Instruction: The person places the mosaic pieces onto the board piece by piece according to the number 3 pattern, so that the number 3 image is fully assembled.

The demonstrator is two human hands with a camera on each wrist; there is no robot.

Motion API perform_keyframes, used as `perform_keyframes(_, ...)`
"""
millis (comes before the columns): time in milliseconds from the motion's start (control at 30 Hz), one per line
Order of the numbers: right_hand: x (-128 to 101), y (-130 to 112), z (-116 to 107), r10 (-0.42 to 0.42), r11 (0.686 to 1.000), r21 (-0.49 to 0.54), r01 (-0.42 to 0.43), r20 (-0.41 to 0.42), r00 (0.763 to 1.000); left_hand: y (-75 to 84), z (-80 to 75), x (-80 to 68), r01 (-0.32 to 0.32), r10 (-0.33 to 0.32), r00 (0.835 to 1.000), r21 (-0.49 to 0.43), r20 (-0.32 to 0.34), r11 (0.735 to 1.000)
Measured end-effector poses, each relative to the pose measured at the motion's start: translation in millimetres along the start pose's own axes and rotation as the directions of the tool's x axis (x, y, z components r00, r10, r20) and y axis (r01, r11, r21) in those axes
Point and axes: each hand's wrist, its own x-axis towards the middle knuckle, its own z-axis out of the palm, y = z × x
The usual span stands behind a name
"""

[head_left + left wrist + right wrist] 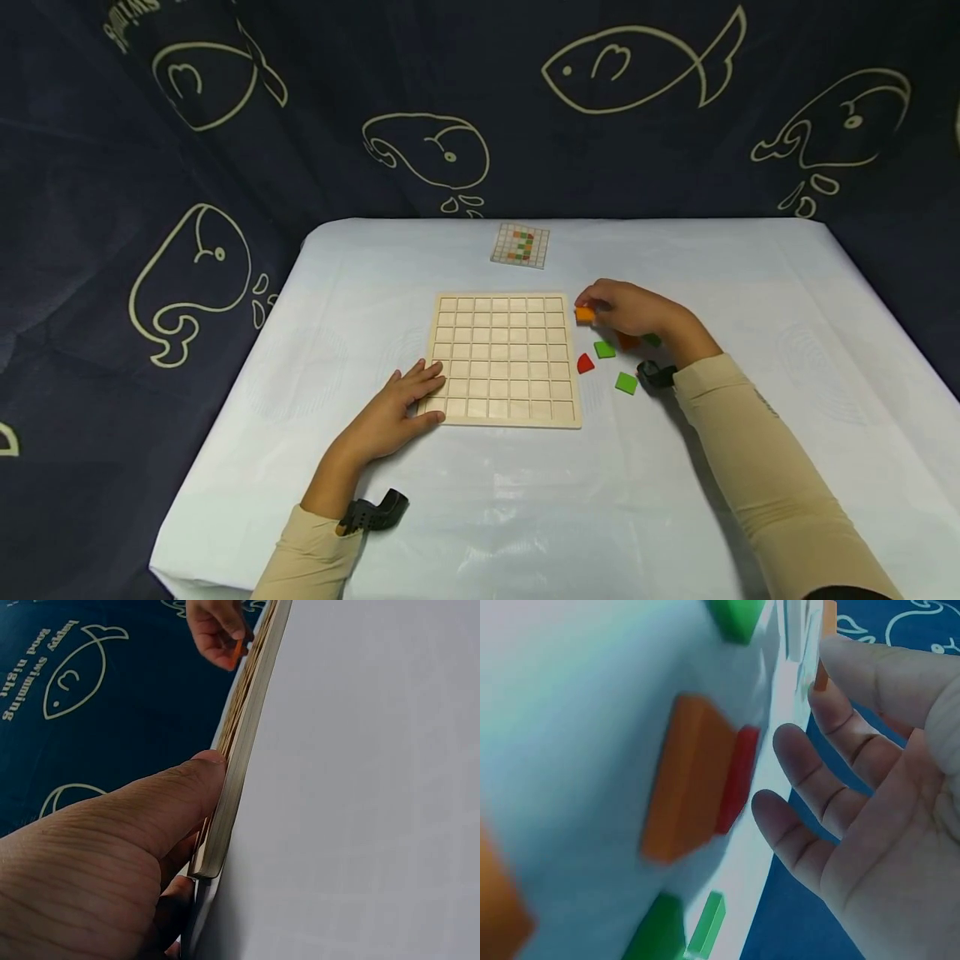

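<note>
My right hand [633,308] pinches an orange square tile [585,316] between thumb and fingertips, just past the right edge of the wooden grid board [498,358]. In the right wrist view, that orange tile [826,645] shows between the thumb and forefinger, the other fingers spread and loosely bent. My left hand [397,408] rests on the board's lower left edge, fingers straight on the grid and thumb along the near rim. Beside the board lie a red quarter-round tile [586,363] and green tiles [604,349]. Another orange piece [627,340] is partly hidden below my right hand.
A small card [520,245] with a coloured grid pattern lies beyond the board. A white cloth [480,508] covers the table, and a dark curtain [315,167] with fish drawings hangs behind it. Another green tile [626,383] lies near the right wrist camera [656,374].
</note>
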Motion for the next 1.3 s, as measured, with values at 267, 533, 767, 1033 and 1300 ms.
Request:
perform_keyframes(267, 10, -17, 0, -0.082, 0.997, 0.0, 0.082, -0.021, 0.996, 0.1, 0.1, -0.1, 0.002, -0.002, 1.0, 0.006, 0.001, 1.0)
perform_keyframes(533, 27, -33, 9, -0.14, 0.989, 0.035, 0.14, -0.021, 0.99, -2.6, 2.0, -0.9, -0.016, 0.016, 1.0, 0.005, 0.002, 1.0)
perform_keyframes(767, 39, -50, 15, -0.148, 0.987, 0.066, 0.148, -0.004, 0.989, -2.5, -0.6, -0.4, -0.031, 0.03, 0.999, 0.04, 0.011, 0.999)
perform_keyframes(1033, 58, -62, 26, -0.238, 0.968, 0.078, 0.236, 0.016, 0.971, -1.8, -1.9, -1.0, -0.028, 0.027, 1.0, 0.026, 0.013, 0.999)
perform_keyframes(1300, 65, -76, 33, -0.238, 0.967, 0.091, 0.238, -0.006, 0.971, -1.1, -2.1, -0.6, -0.03, 0.03, 1.0, 0.031, 0.011, 0.999)
